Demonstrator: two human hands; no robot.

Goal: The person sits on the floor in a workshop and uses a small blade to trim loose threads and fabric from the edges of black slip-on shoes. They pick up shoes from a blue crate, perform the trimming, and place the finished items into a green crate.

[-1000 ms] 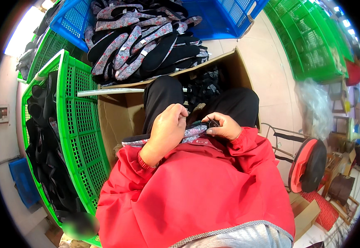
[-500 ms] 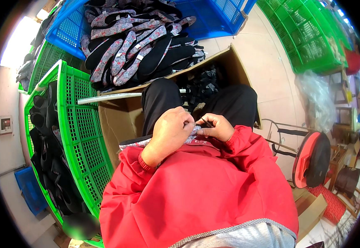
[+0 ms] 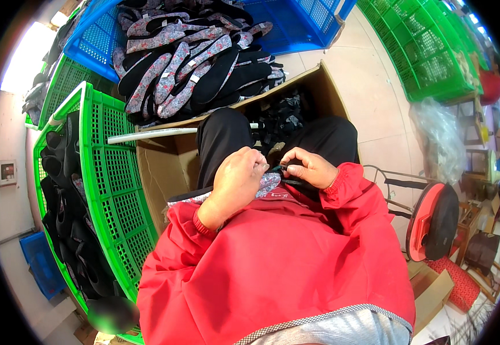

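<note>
We look down at a lap where a floral-and-black fabric piece (image 3: 270, 184) lies beneath two hands. Our left hand (image 3: 239, 175) is curled closed, its contents hidden; our right hand (image 3: 310, 168) pinches a small dark strip (image 3: 285, 168). This piece seems unfinished. Beyond our knees, similar pieces lie heaped in a pile (image 3: 172, 75); whether those are done or waiting, we cannot tell.

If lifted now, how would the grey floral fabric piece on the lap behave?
The floral piece is probably bendable: similar black and floral pieces curve and overlap. Likely light, being narrow fabric. Unlikely to roll; it looks elongated, not round.
</note>
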